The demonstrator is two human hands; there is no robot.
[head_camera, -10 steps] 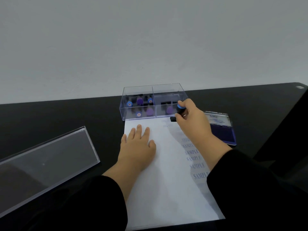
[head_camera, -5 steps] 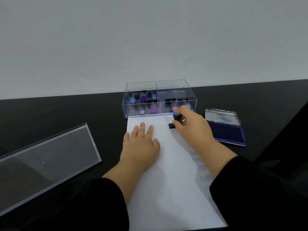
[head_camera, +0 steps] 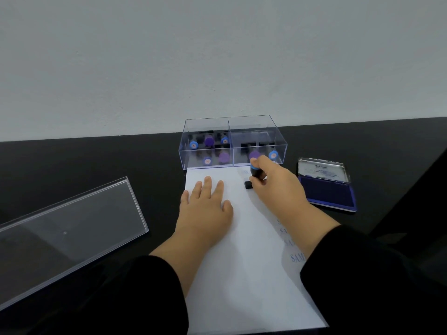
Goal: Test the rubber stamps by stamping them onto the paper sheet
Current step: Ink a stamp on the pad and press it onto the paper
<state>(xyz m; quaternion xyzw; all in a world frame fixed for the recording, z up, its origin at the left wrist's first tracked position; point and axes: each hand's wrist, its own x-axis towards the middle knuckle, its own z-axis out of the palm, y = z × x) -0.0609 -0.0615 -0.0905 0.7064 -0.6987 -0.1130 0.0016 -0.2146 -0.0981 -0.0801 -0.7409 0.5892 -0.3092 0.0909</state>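
A white paper sheet [head_camera: 244, 274] lies on the black table, with blue "SAMPLE" prints down its right side. My left hand [head_camera: 205, 209] rests flat on the sheet's upper left, fingers straight. My right hand [head_camera: 278, 187] grips a black rubber stamp with a blue cap [head_camera: 254, 174], its base down on the paper near the top edge. A faint print shows just above the stamp. Behind the sheet stands a clear two-compartment box [head_camera: 232, 143] holding several stamps with blue and purple caps.
An open blue ink pad [head_camera: 329, 192] with its lid raised sits right of my right hand. The box's clear lid [head_camera: 65, 235] lies on the table at the left. A grey wall rises behind the table.
My right hand has brought the stamp from the box's front down onto the top of the paper. The left hand has stayed flat on the sheet.
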